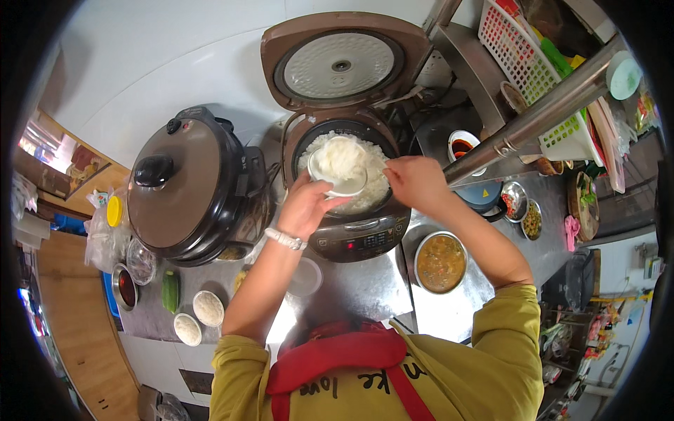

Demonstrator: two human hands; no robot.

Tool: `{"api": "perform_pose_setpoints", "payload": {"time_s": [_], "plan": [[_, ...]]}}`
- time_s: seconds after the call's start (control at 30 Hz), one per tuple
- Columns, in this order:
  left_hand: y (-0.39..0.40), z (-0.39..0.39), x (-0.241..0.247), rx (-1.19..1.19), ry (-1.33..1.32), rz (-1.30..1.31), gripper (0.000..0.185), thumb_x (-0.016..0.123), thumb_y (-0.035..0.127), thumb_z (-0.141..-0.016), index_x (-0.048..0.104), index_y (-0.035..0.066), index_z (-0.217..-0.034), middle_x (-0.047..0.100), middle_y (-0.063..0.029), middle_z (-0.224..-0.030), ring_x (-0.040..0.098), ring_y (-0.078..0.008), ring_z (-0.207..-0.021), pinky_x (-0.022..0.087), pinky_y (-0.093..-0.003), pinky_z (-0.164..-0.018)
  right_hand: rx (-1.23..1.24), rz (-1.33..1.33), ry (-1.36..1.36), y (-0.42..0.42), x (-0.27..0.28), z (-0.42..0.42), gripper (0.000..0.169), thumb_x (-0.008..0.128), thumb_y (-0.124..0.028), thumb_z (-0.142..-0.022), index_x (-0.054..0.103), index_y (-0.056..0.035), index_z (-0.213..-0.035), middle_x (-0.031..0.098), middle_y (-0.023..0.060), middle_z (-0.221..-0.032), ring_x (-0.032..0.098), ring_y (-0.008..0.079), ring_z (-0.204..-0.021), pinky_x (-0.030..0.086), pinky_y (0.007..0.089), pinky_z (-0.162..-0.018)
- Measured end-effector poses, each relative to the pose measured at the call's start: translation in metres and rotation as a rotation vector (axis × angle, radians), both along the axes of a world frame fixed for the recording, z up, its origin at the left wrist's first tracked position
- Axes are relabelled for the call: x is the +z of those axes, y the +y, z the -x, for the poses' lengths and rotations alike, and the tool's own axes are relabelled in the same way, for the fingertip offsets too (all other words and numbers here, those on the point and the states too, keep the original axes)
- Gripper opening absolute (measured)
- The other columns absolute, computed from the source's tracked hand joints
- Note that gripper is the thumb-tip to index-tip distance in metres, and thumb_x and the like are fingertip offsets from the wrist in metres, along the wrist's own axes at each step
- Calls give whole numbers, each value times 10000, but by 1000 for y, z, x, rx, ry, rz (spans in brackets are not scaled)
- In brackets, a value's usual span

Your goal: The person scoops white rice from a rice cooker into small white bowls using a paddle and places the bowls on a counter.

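My left hand (305, 206) holds a small white bowl (348, 187) over the open rice cooker (363, 227). A mound of cooked rice (339, 157) lies at the bowl's far side, partly blurred. My right hand (416, 181) grips the handle of a utensil at the cooker's right edge; its head is hard to make out against the rice. More cooked rice (376, 197) fills the cooker's inner pot below the bowl. The cooker's brown lid (339, 55) stands raised behind it.
Left stands a lidded electric pot (181, 184). Nearer are a cucumber (170, 292), two bowls of rice (208, 309) and a bowl of dark red sauce (125, 289). Right are a bowl of soup (441, 262), a slanting metal pole (537, 116) and a white plastic basket (518, 55).
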State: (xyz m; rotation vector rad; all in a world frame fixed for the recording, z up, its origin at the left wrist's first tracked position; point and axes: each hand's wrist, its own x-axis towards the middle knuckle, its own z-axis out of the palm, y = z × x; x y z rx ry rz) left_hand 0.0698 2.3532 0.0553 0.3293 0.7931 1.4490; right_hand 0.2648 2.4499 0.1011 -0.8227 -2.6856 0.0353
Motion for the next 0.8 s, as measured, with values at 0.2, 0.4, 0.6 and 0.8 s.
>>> {"api": "perform_pose_setpoints", "payload": {"time_s": [0.2,0.4,0.6,0.8], "plan": [[7,-6,-18,38,-115,-54,452,434,-57,-752,384,0,-1198,509,-160,-1144,520,-310,-1057,458,-500,-875,-88,62,-4,-30,21,-3,88,538,-133,-780,547,-55,-742,557,98,-633,574,293,-592,456,392,-511],[6,-6,-17,58,-124,-115,497,458,-50,-747,366,14,-1231,477,-163,-1196,494,-326,-1094,439,-503,-897,-74,96,57,-29,14,3,119,536,-155,-786,567,-59,-723,569,99,-646,578,300,-596,461,390,-525],[1,13,-20,112,-184,-140,554,458,-67,-735,357,52,-1267,441,-153,-1250,452,-341,-1142,427,-505,-915,-12,-12,109,-37,35,-8,100,574,-151,-763,547,-73,-707,537,74,-612,558,274,-520,439,369,-447],[-6,12,-9,139,-59,-166,543,458,-66,-750,358,56,-1270,440,-149,-1251,457,-329,-1142,432,-504,-910,-8,-104,100,-26,31,5,53,576,-105,-743,549,-69,-772,512,60,-624,554,252,-543,428,353,-445]]}}
